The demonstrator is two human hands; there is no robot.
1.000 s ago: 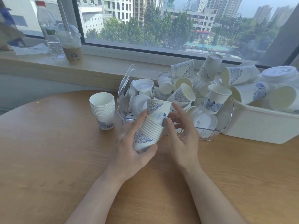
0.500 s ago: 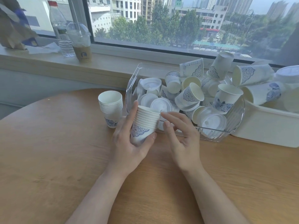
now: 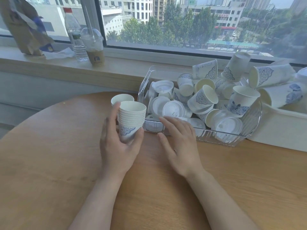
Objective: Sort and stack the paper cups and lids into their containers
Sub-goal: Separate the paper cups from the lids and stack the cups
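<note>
Paper cup stack [image 3: 131, 121] upright, clamped in my left hand [image 3: 118, 146] to keep it nested; right hand [image 3: 180, 143] flat, empty, by clear bin's [image 3: 232, 141] near edge.

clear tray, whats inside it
The clear tray holds loose white lids low at its front and left, with patterned paper cups tumbled on top. Whatever lies under the pile, and the tray's floor, is covered.

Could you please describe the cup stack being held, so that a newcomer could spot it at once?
Start at the clear plastic bin of loose cups and lids on the wooden table. Just off its left end, the left hand grips the nested cup stack, upright. Unlike the second stack behind it, it is held.
</note>
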